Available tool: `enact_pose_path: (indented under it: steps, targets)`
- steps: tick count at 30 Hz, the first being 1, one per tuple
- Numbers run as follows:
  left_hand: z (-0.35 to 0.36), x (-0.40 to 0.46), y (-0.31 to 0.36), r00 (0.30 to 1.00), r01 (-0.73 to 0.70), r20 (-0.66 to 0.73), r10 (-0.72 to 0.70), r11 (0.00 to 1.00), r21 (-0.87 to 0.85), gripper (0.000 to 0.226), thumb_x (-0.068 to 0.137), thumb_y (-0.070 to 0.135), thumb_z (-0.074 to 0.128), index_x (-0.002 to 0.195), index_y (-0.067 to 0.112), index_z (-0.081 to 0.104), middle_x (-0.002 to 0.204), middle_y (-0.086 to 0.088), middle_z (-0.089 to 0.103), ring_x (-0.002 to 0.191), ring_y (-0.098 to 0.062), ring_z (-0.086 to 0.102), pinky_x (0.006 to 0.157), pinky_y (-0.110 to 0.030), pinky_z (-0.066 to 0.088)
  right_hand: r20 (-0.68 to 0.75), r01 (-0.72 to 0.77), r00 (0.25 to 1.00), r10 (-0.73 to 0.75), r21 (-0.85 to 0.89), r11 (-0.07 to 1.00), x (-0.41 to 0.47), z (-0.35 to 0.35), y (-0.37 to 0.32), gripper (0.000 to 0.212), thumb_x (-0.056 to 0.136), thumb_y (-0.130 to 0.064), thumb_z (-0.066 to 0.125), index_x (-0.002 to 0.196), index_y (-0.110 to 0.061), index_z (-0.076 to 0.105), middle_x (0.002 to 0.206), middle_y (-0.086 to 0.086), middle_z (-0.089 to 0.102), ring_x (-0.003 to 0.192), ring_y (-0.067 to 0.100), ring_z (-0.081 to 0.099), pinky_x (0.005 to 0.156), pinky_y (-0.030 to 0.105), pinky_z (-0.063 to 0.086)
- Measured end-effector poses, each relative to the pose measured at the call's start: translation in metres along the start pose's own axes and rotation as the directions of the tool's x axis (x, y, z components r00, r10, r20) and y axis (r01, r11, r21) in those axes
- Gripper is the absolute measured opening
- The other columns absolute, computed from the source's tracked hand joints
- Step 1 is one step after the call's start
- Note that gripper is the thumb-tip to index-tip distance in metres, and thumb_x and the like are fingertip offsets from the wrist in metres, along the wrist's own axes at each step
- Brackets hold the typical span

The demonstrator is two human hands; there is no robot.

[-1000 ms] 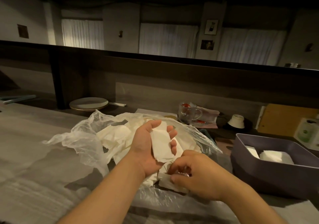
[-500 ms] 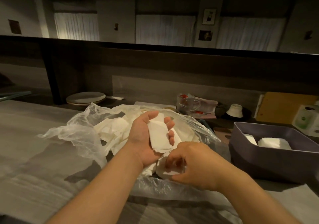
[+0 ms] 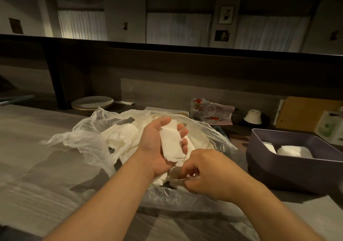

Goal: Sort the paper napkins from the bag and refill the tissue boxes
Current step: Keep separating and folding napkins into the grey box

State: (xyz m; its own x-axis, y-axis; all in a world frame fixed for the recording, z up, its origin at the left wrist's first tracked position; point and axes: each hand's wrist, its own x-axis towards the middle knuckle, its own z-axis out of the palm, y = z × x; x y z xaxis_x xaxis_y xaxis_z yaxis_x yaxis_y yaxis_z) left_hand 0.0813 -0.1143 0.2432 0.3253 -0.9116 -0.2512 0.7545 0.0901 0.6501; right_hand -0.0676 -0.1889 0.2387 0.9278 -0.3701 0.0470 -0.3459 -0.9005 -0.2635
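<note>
A clear plastic bag [image 3: 87, 140] lies open on the counter with a heap of white paper napkins [image 3: 122, 136] inside. My left hand [image 3: 157, 148] is held palm up over the bag, its fingers curled round a small stack of folded napkins [image 3: 171, 144]. Just below it, my right hand [image 3: 206, 174] pinches another folded napkin [image 3: 174, 173] at the front of the heap. At the right stands a purple tissue box [image 3: 259, 159] with white napkins [image 3: 295, 150] lying inside it.
A stack of plates [image 3: 92, 102] sits at the back left. Behind the bag are a glass mug [image 3: 201, 108], an upturned white bowl [image 3: 253, 117], a brown board [image 3: 304, 114] and a white carton [image 3: 330, 127]. A dark raised ledge runs along the back.
My right hand has lifted a folded napkin out of the heap and curled it up toward my left hand. The left hand has kept its stack.
</note>
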Motion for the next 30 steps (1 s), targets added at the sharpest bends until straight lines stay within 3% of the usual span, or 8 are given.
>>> enact_pose_path:
  steps: [3,8,13,20,22,24,26,30]
  targets:
    - [0.000,0.000,0.000,1.000,0.019,0.016,-0.019,0.999,-0.026,0.047,0.088,0.037,0.061,0.124,0.007,0.067,0.099,-0.014,0.071,0.074,-0.023,0.058,0.072,-0.033,0.047,-0.091,-0.003,0.996,0.010,0.081,0.997,-0.001,-0.002,0.002,0.011,0.088,-0.036,0.069,0.097,-0.040,0.073,0.095,-0.020,0.060,0.092,0.005,0.056,0.085,0.028,0.054]
    - [0.001,0.000,-0.001,1.000,0.001,-0.006,-0.001,0.999,-0.049,0.046,0.090,0.033,0.060,0.127,0.005,0.066,0.100,-0.018,0.073,0.073,-0.024,0.059,0.074,-0.034,0.048,-0.043,0.009,0.999,-0.007,0.028,1.000,-0.001,-0.001,0.001,0.013,0.090,-0.044,0.068,0.100,-0.042,0.075,0.094,-0.020,0.061,0.091,0.004,0.056,0.088,0.030,0.050]
    - [0.000,0.002,-0.001,0.999,-0.003,-0.042,0.000,0.998,-0.056,0.040,0.091,0.034,0.060,0.120,0.006,0.068,0.099,-0.016,0.073,0.089,-0.026,0.058,0.081,-0.037,0.049,-0.129,-0.059,0.986,0.105,0.321,0.945,-0.001,-0.005,0.003,0.010,0.091,-0.027,0.069,0.089,-0.036,0.073,0.094,-0.019,0.064,0.089,0.004,0.060,0.072,0.017,0.047]
    - [-0.001,0.003,0.000,1.000,0.007,0.017,-0.008,0.999,0.039,0.042,0.087,0.025,0.060,0.125,0.008,0.066,0.109,-0.015,0.069,0.103,-0.031,0.060,0.115,-0.046,0.041,-0.253,0.007,0.928,0.275,0.748,0.664,-0.002,-0.013,0.007,0.018,0.094,-0.014,0.066,0.082,-0.026,0.072,0.081,-0.012,0.072,0.076,0.007,0.066,0.070,0.028,0.054]
    - [0.000,0.002,0.000,0.998,-0.009,0.056,0.001,0.989,0.145,0.046,0.084,0.028,0.061,0.126,0.008,0.065,0.111,-0.016,0.069,0.102,-0.032,0.063,0.110,-0.049,0.045,-0.214,0.073,0.940,0.266,0.887,0.456,-0.004,-0.020,0.009,0.019,0.094,-0.004,0.062,0.080,-0.014,0.071,0.083,-0.004,0.075,0.083,0.011,0.069,0.077,0.033,0.053]
    - [0.002,-0.001,-0.003,0.996,-0.003,0.081,-0.022,0.955,0.297,0.050,0.089,0.033,0.058,0.131,0.009,0.065,0.106,-0.016,0.073,0.091,-0.031,0.070,0.093,-0.046,0.056,-0.209,0.112,0.946,0.246,0.928,0.354,-0.005,-0.023,0.009,0.022,0.093,-0.001,0.061,0.077,-0.012,0.072,0.087,0.008,0.074,0.085,0.022,0.067,0.081,0.039,0.051]
    - [0.003,-0.002,-0.005,0.993,0.002,0.112,-0.049,0.921,0.389,0.046,0.097,0.038,0.053,0.128,0.008,0.068,0.101,-0.016,0.075,0.080,-0.028,0.073,0.078,-0.039,0.058,-0.241,0.121,0.929,0.281,0.915,0.385,-0.003,-0.021,0.007,0.021,0.093,-0.004,0.063,0.078,-0.013,0.074,0.087,0.019,0.071,0.081,0.029,0.062,0.078,0.042,0.050]
    - [0.004,-0.002,-0.010,0.963,0.050,0.225,-0.147,0.921,0.387,0.067,0.099,0.063,0.042,0.118,0.009,0.077,0.117,-0.022,0.071,0.093,-0.037,0.070,0.088,-0.048,0.056,-0.255,0.075,0.886,0.387,0.902,0.424,-0.001,-0.017,0.005,0.011,0.096,-0.015,0.067,0.088,-0.015,0.074,0.084,0.009,0.074,0.061,0.023,0.064,0.056,0.039,0.052]
